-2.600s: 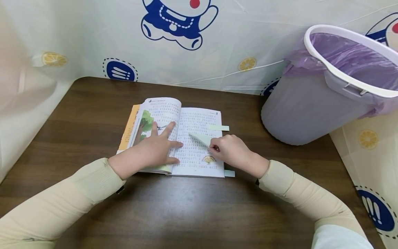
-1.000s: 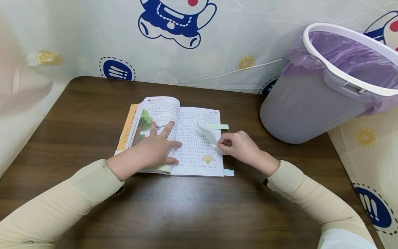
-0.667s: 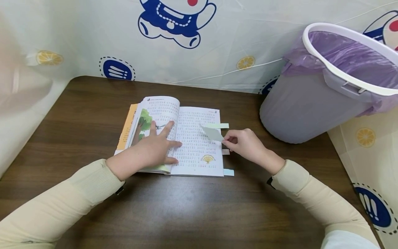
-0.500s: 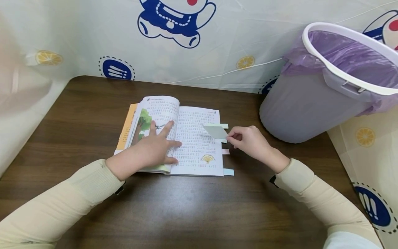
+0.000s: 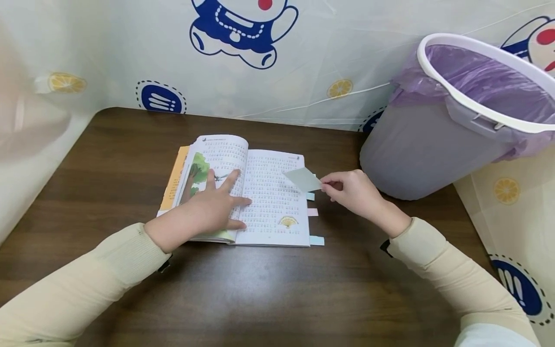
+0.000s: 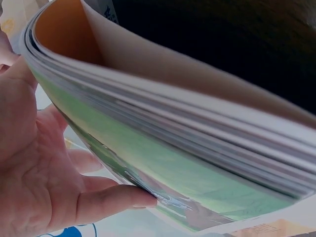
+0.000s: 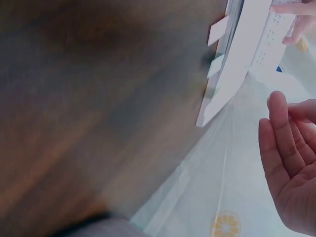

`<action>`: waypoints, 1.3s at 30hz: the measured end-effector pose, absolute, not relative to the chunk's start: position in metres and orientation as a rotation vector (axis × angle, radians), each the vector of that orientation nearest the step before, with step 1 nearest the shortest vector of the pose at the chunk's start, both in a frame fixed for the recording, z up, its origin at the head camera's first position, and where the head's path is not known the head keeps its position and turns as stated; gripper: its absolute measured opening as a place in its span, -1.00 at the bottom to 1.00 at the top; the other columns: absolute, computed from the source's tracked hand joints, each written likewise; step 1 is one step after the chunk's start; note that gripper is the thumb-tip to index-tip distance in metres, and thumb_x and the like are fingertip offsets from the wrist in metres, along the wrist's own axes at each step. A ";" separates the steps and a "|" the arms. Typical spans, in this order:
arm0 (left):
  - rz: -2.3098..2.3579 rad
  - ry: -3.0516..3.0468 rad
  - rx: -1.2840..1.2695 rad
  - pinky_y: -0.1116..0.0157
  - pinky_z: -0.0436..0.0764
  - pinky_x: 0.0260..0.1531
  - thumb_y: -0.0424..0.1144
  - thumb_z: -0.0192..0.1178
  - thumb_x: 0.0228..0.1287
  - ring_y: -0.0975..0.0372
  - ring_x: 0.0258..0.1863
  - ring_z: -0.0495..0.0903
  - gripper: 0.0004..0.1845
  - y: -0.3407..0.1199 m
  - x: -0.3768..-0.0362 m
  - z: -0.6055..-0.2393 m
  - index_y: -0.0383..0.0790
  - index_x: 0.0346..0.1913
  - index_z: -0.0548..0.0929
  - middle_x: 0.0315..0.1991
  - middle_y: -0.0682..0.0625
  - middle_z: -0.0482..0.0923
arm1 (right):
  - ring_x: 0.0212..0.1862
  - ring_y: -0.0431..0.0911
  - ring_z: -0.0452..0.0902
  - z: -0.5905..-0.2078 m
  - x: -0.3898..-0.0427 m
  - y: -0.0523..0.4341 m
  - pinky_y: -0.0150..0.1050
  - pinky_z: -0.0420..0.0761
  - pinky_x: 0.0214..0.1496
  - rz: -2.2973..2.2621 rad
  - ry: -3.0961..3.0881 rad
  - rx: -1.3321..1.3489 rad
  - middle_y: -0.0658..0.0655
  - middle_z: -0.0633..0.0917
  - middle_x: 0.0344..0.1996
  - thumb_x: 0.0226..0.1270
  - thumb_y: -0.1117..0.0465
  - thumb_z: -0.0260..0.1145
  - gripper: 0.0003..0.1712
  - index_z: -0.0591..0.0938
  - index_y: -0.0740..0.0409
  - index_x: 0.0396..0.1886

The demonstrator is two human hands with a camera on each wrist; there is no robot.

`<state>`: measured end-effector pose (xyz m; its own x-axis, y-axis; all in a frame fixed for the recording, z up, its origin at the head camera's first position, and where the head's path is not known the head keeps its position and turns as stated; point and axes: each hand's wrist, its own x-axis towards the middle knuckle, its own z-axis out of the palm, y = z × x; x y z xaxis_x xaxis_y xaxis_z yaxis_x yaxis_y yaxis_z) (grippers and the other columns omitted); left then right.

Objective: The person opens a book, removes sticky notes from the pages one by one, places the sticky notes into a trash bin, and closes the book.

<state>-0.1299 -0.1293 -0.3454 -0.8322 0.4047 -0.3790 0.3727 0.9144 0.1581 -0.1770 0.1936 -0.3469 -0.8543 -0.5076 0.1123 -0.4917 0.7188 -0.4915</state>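
since the earlier head views the pale green sticky note has come off the right-hand page and travelled outward with the right hand, which now holds it lifted just past the page's outer edge, pinched by one corner between thumb and fingertips so that the rest of the slip hangs free of the paper. left hand lies flat, fingers spread and straight, on the left-hand leaves of the open book; judged from the curl of the pages in the left wrist view, this pressure is what keeps the book from closing. three small tabs project from the page edge just below and beside the right hand's fingers. table of dark wood carries the book between the two forearms. waste bin, lined with a purple bag, stands tilted beyond the right hand, near it but not touching.
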 end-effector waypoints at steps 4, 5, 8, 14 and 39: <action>0.111 2.671 0.566 -0.42 0.53 -0.09 0.21 0.38 0.28 -0.69 0.36 -0.20 -0.33 -0.130 -0.131 -0.345 0.10 0.41 0.58 0.63 -0.34 -0.22 | -0.54 -0.19 0.60 -0.336 -0.179 0.197 -0.31 0.51 -0.50 -0.823 2.895 -0.858 0.06 0.77 -0.45 0.35 0.37 0.41 -0.84 0.80 0.29 -0.12; 0.111 2.671 0.565 -0.42 0.53 -0.09 0.21 0.38 0.27 -0.69 0.36 -0.20 -0.33 -0.130 -0.131 -0.345 0.10 0.40 0.58 0.63 -0.34 -0.22 | -0.53 -0.19 0.60 -0.332 -0.179 0.197 -0.31 0.52 -0.50 -0.831 2.894 -0.856 0.06 0.77 -0.44 0.35 0.37 0.40 -0.84 0.80 0.29 -0.12; 0.108 2.667 0.563 -0.43 0.51 -0.07 0.21 0.38 0.27 -0.69 0.36 -0.20 -0.33 -0.131 -0.130 -0.345 0.10 0.40 0.58 0.63 -0.34 -0.21 | -0.52 -0.16 0.63 -0.323 -0.179 0.199 -0.32 0.55 -0.45 -0.874 2.895 -0.843 0.08 0.79 -0.42 0.36 0.37 0.41 -0.84 0.80 0.30 -0.12; 0.109 2.670 0.567 -0.38 0.58 -0.15 0.21 0.38 0.27 -0.68 0.37 -0.20 -0.35 -0.132 -0.128 -0.344 0.12 0.40 0.59 0.63 -0.34 -0.21 | -0.53 -0.12 0.64 -0.310 -0.179 0.206 -0.39 0.53 -0.43 -0.998 2.932 -0.814 0.10 0.79 -0.44 0.33 0.36 0.45 -0.88 0.81 0.27 -0.16; 0.142 2.688 0.607 -0.21 0.71 -0.30 0.19 0.38 0.28 -0.70 0.35 -0.18 -0.36 -0.132 -0.127 -0.347 0.09 0.38 0.61 0.62 -0.37 -0.17 | -0.59 -0.31 0.64 -0.251 -0.174 0.228 -0.54 0.57 -0.41 -1.370 3.058 -0.743 -0.09 0.79 -0.45 0.34 0.44 0.35 -0.89 0.73 0.36 -0.17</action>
